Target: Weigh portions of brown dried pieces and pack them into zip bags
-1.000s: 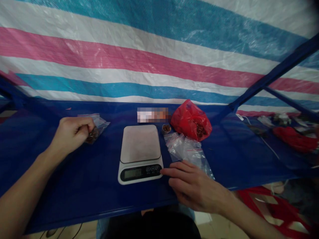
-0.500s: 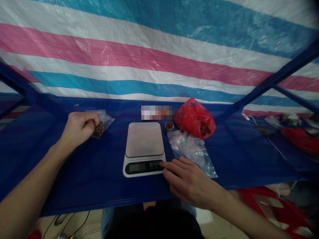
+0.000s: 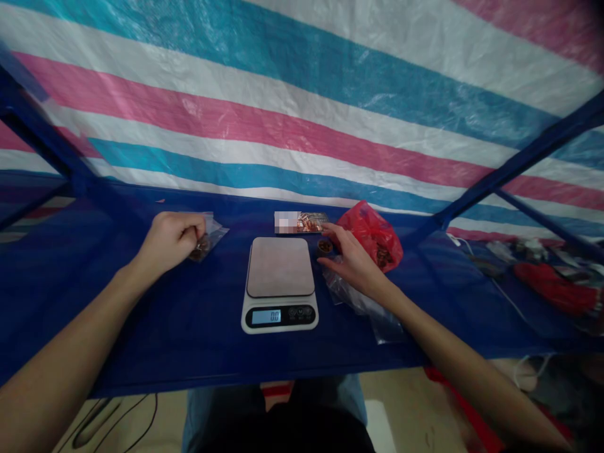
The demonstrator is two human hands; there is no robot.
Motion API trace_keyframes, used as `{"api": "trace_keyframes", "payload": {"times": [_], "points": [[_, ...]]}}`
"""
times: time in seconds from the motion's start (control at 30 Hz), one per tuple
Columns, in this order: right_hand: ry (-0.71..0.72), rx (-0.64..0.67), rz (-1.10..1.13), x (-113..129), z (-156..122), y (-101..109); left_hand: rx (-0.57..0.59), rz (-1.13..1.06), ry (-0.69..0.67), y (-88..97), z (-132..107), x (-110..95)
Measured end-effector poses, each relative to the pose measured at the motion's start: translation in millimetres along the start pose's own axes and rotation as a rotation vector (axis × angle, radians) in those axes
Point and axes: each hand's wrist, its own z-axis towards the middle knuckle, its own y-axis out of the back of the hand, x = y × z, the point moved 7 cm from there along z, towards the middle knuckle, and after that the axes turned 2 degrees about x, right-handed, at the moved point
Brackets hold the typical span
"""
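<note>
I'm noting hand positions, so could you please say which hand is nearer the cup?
Right: the right hand is at the cup; the left hand is across the scale from it.

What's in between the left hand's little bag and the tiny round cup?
In the head view, the white scale sits between the small clear bag in the left hand and the tiny round cup.
</note>
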Motion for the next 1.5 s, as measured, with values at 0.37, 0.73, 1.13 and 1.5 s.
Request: {"api": "trace_keyframes", "payload": {"times": [0.37, 0.73, 1.13, 1.5], "points": [[0.099, 0.017, 0.181, 75, 36, 13, 0.005, -0.02, 0.043, -3.7, 0, 10], [0.09, 0.122, 0.175, 69, 15, 1, 0.003, -0.026, 0.05, -2.3, -1, 7], [-0.238, 0.021, -0.318, -56, -85, 66, -0.032, -0.05, 0.055, -1.8, 0, 13], [-0.105, -0.081, -0.261, -41, -78, 50, -0.172, -0.075, 0.153, 2.8, 2, 13]]}}
